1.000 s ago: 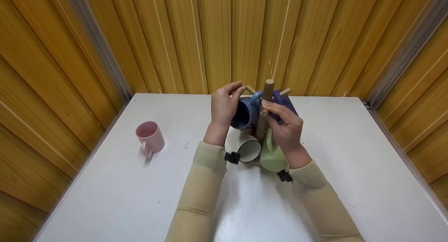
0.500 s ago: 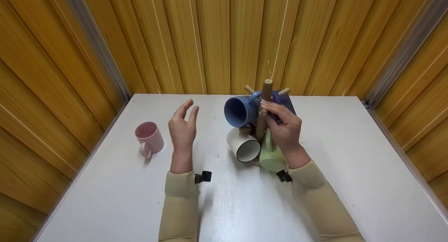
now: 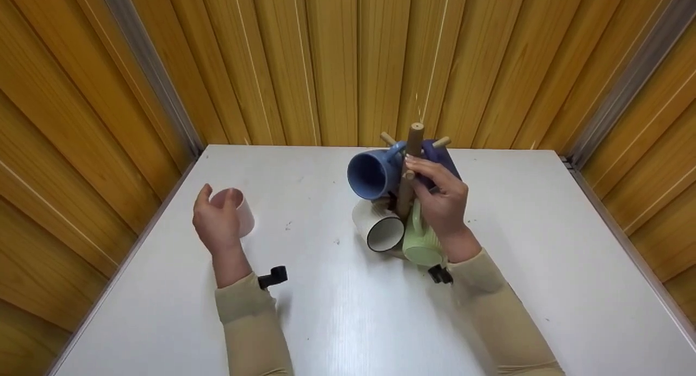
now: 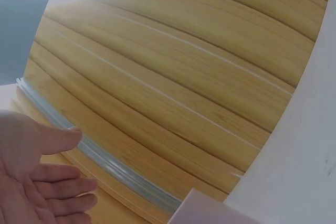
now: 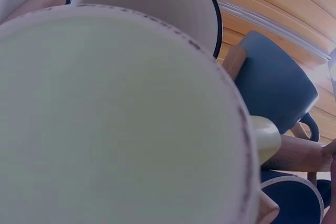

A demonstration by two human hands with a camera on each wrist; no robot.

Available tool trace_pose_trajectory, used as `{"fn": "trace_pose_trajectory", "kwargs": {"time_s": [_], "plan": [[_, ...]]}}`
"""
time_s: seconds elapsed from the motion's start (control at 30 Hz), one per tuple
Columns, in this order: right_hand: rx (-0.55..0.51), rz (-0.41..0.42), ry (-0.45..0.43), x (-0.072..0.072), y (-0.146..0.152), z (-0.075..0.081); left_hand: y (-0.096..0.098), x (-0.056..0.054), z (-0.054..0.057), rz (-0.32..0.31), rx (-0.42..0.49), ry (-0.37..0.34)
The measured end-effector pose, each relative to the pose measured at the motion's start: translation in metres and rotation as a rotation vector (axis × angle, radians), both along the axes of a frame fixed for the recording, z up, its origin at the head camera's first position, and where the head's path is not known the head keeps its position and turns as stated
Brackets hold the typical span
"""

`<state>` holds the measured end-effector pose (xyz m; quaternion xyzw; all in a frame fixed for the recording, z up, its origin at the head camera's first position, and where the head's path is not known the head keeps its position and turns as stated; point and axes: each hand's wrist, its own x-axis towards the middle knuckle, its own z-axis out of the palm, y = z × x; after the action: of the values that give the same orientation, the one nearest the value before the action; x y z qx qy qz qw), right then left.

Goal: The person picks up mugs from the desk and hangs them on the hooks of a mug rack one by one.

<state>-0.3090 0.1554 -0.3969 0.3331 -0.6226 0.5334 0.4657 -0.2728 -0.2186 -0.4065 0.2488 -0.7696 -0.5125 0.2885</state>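
Observation:
On the left of the table, my left hand [image 3: 217, 226] is at the pink mug [image 3: 246, 218], overlapping its near side and hiding its handle. The left wrist view shows that hand with thumb and fingers spread [image 4: 47, 177], a corner of the pink mug below. My right hand [image 3: 447, 202] grips the post of a wooden mug rack [image 3: 415, 139] between thumb and fingers. A blue mug [image 3: 368, 174] and a dark blue mug [image 3: 448, 161] hang on its upper pegs. Lower down are a white mug [image 3: 367, 215] with a dark rim and a green mug [image 3: 424, 251].
The white table [image 3: 326, 310] is enclosed by wood-patterned walls [image 3: 331, 55] at the back and sides. Bare wooden peg ends [image 3: 443, 142] stick out from the rack. In the right wrist view the green mug's base [image 5: 121, 119] fills much of the frame.
My left hand has moved away from beside the blue mug, leftward and down to the pink mug. My right hand keeps its grip on the rack post.

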Motion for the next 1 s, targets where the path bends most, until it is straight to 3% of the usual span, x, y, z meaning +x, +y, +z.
{"fn": "trace_pose_trajectory", "kwargs": {"time_s": [0.23, 0.37, 0.53, 0.7, 1.0], "plan": [[0.005, 0.002, -0.015, 0.000, 0.000, 0.000, -0.020, 0.004, -0.012, -0.110, -0.037, -0.393], [0.011, 0.005, -0.017, 0.000, -0.001, -0.001, -0.026, 0.005, -0.021, -0.183, -0.084, -0.526], [0.003, 0.007, -0.019, 0.000, -0.001, -0.001, -0.031, 0.004, -0.034, -0.210, -0.103, -0.594], [-0.009, 0.006, -0.017, 0.000, -0.001, -0.001, -0.033, 0.002, -0.044, -0.191, -0.099, -0.604], [-0.014, -0.001, -0.024, 0.000, -0.001, -0.002, -0.031, -0.003, -0.039, -0.123, -0.041, -0.604]]}}
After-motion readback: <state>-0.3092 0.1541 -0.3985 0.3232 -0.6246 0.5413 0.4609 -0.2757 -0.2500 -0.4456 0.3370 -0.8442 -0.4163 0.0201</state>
